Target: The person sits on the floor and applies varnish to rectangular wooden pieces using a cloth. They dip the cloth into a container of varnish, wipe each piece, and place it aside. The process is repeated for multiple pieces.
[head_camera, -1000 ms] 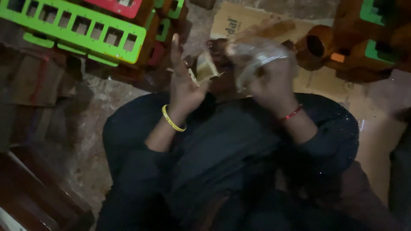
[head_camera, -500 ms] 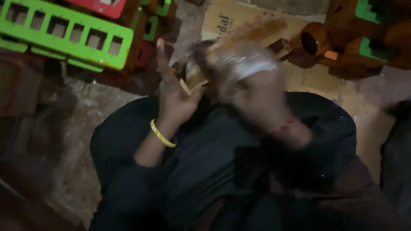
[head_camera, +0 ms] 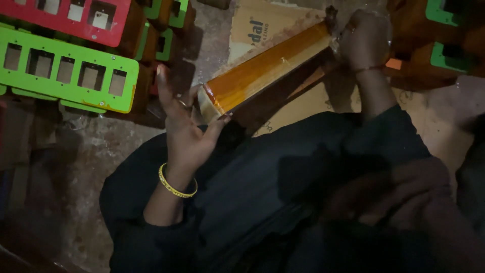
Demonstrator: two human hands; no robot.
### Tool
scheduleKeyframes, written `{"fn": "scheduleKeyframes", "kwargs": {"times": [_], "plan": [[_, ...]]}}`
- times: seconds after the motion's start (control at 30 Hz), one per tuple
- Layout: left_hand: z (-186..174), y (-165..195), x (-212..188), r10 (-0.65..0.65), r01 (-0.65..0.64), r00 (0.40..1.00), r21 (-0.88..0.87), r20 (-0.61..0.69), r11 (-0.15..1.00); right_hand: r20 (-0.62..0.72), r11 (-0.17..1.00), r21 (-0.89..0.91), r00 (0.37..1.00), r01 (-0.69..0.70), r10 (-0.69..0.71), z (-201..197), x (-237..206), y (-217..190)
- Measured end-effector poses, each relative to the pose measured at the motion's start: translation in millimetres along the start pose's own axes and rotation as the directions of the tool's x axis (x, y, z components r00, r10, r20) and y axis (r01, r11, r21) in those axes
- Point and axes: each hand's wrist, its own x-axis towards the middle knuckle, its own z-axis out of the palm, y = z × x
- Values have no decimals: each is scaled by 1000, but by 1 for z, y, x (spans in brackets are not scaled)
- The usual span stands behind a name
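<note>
Two bare hands gripping one long orange-lacquered wooden bar (head_camera: 265,70), slanted above the dark-clothed lap (head_camera: 283,192). Left hand (head_camera: 187,126), yellow bangle (head_camera: 176,186) at the wrist, clasping the bar's pale near end. Right hand (head_camera: 365,38) wrapped in clear plastic, closed around the far end. Beneath the bar, brown cardboard sheet (head_camera: 262,25). Left of the bar, green slotted plastic frame (head_camera: 65,71) and red slotted frame (head_camera: 65,17).

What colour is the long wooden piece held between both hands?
Glossy amber-orange on the long wooden piece, with a pale cut end; head view.
</note>
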Motion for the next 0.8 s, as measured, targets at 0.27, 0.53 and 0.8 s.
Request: {"fn": "scheduleKeyframes", "kwargs": {"times": [0.27, 0.53, 0.8], "plan": [[0, 4, -1, 112, -109, 994, 182, -6, 977, 6, 737, 640, 958, 216, -286, -112, -83, -186], [-12, -9, -5, -34, 30, 999, 457, 1, 889, -42, 889, 405, 976, 211, -212, -64, -79, -133], [-12, -50, 17, -358, 320, 925, 764, -126, 560, -148, 999, 51, 989, 20, -12, -26, -22, -35]]}}
